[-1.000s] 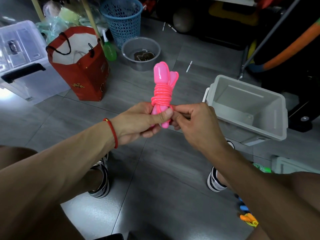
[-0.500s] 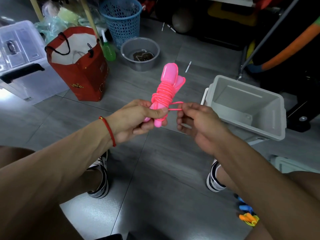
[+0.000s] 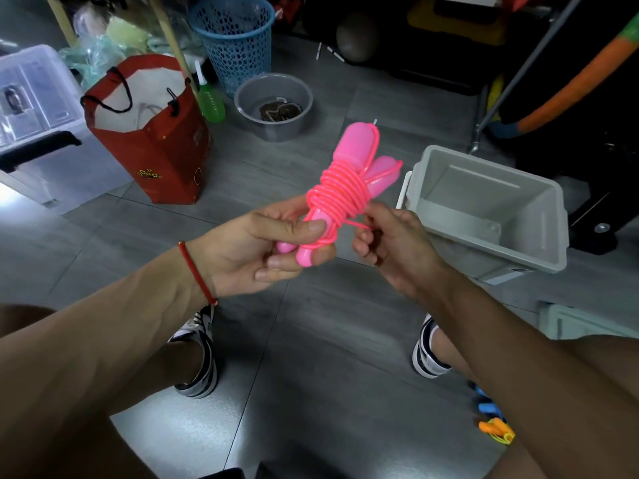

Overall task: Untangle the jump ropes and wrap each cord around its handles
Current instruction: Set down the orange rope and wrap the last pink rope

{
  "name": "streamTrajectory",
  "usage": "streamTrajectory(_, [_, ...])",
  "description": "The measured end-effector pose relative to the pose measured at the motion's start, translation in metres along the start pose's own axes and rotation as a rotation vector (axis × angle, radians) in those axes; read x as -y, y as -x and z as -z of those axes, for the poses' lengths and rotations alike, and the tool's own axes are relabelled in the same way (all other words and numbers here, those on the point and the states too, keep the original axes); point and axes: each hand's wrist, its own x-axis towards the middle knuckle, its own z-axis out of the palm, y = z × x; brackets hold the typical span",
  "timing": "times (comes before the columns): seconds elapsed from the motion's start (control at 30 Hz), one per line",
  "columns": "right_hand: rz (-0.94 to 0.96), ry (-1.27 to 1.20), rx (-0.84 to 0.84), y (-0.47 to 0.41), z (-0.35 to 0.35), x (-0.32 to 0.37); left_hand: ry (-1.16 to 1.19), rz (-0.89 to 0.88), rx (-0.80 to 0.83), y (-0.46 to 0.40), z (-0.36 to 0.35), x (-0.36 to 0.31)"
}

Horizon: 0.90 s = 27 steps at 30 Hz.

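A pink jump rope [image 3: 340, 188] is held above the floor, its cord coiled tightly round the middle of its two pink handles. My left hand [image 3: 262, 250] grips the lower ends of both handles, thumb on top. My right hand [image 3: 387, 243] pinches a short loose loop of the pink cord just to the right of the coil. Another jump rope with blue and orange handles and a yellow cord [image 3: 494, 426] lies on the floor at the lower right, partly hidden by my right arm.
An open grey bin [image 3: 518, 243] stands on the floor to the right. A red paper bag [image 3: 162, 150], a clear storage box [image 3: 31, 133], a blue mesh basket [image 3: 235, 39] and a grey bowl [image 3: 273, 102] stand further back. My feet rest on the tiles below.
The handles have tilted to the right. My right hand drew a short cord loop out to the side, then moved back close to the coil.
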Motion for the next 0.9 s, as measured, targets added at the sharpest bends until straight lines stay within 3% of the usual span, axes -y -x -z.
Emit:
streamTrajectory(0.13, [0.063, 0.023, -0.029, 0.002, -0.006, -0.004, -0.145, 0.030, -0.301, -0.004, 0.013, 0.000])
streamTrajectory(0.23, [0.130, 0.318, -0.048, 0.009, -0.017, -0.010, -0.318, 0.070, -0.495, -0.008, 0.018, 0.006])
streamTrajectory(0.4, [0.263, 0.695, -0.114, 0.009, -0.024, -0.018, -0.395, 0.050, -0.588, -0.018, 0.014, 0.019])
streamTrajectory(0.5, [0.317, 0.772, -0.144, 0.008, -0.027, -0.018, -0.337, 0.015, -0.623, -0.021, 0.010, 0.023])
streamTrajectory(0.6, [0.319, 0.714, -0.126, 0.010, -0.028, -0.018, -0.275, 0.021, -0.612, -0.018, 0.013, 0.022])
streamTrajectory(0.77, [-0.054, 0.118, -0.113, 0.012, -0.025, 0.009, -0.199, 0.007, -0.547, -0.011, 0.016, 0.011])
streamTrajectory(0.9, [-0.113, 0.020, -0.151, 0.006, -0.017, 0.018, -0.202, -0.008, -0.413, -0.009, 0.009, 0.008])
